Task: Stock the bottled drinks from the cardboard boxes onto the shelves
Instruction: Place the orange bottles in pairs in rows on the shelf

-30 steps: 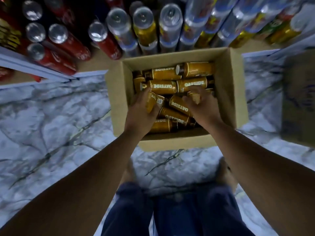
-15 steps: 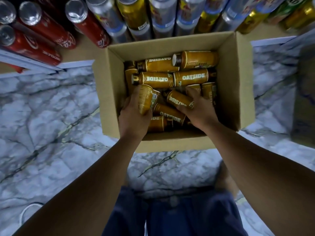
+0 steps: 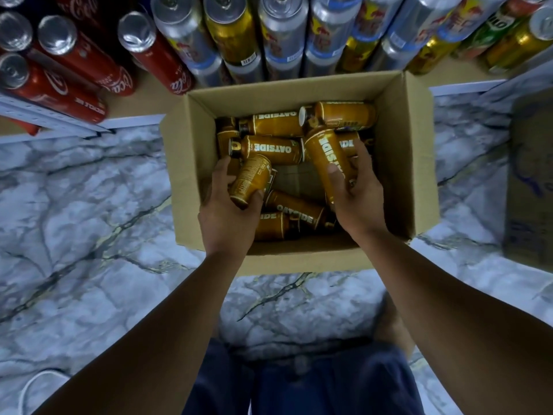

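An open cardboard box (image 3: 419, 163) stands on the marble floor in front of the bottom shelf. Several brown Oatside bottles (image 3: 270, 148) lie loose inside it. My left hand (image 3: 230, 211) grips one Oatside bottle (image 3: 250, 182), tilted, over the box's left side. My right hand (image 3: 357, 193) holds a second Oatside bottle (image 3: 327, 157), raised above the others with its cap pointing to the far end. A patch of bare box bottom shows between my hands.
The bottom shelf (image 3: 140, 100) beyond the box carries red cola cans (image 3: 80, 58) at left and silver, gold and green cans (image 3: 281, 34) across the middle and right. A second cardboard box (image 3: 529, 187) stands at the right edge. Marble floor (image 3: 74, 220) surrounds the box.
Both hands have closed on bottles and lifted them from the pile; the right-hand bottle has swung upright over the box. The view has moved closer to the box.
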`<action>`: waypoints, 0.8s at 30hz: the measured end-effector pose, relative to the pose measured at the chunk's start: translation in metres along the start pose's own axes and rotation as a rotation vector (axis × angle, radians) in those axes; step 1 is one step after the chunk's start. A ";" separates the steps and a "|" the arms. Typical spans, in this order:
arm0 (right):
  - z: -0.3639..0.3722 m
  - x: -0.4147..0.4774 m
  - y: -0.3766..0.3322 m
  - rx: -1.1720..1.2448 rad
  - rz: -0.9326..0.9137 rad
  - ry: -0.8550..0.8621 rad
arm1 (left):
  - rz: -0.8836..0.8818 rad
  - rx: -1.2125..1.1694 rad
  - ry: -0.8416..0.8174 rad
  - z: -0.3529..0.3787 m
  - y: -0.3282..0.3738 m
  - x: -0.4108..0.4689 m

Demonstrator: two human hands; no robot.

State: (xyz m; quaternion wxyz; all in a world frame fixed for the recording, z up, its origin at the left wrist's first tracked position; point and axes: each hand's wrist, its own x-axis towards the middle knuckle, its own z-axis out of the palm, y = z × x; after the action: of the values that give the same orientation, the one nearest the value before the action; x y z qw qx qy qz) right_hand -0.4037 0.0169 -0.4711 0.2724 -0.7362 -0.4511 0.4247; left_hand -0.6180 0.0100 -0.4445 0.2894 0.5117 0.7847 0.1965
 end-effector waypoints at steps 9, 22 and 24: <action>-0.008 0.002 -0.007 0.285 0.137 0.007 | 0.014 -0.105 0.009 -0.008 0.023 0.013; -0.087 -0.013 -0.122 0.258 -0.149 0.045 | 0.230 -0.284 -0.032 -0.088 0.123 0.016; -0.106 -0.020 -0.149 0.191 -0.207 0.030 | 0.307 -0.296 -0.028 -0.108 0.147 0.014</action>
State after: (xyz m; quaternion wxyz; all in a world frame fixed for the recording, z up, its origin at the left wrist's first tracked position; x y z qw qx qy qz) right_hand -0.3805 0.0633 -0.2948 0.3905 -0.6626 -0.4781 0.4241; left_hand -0.5919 0.0802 -0.2781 0.3393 0.5797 0.6560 0.3442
